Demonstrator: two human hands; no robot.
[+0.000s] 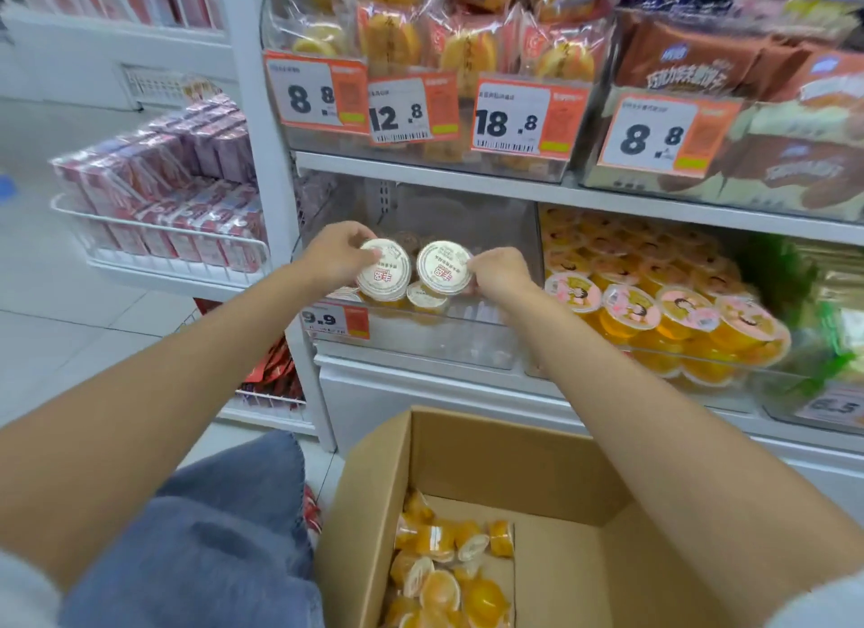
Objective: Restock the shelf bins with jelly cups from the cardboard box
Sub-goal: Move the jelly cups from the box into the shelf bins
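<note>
Two jelly cups over clear bin (421,333): left hand (334,253) grip grasps left cup (384,269), right hand (498,272) grip grasps right cup (444,268).

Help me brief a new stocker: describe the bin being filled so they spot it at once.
Find the white shelf under the orange price tags. Directly below sits a clear plastic bin, leftmost in its row, tagged 9.9. Unlike the packed neighbouring bin of pink-lidded cups, it is nearly empty, holding a few white-lidded jelly cups.

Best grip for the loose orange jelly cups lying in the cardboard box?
Take an orange jelly cup across its round side wall, fingers coming from above: the brown cardboard box is open only at the top, and the cups lie tipped in a jumble, lids facing various ways.
</note>
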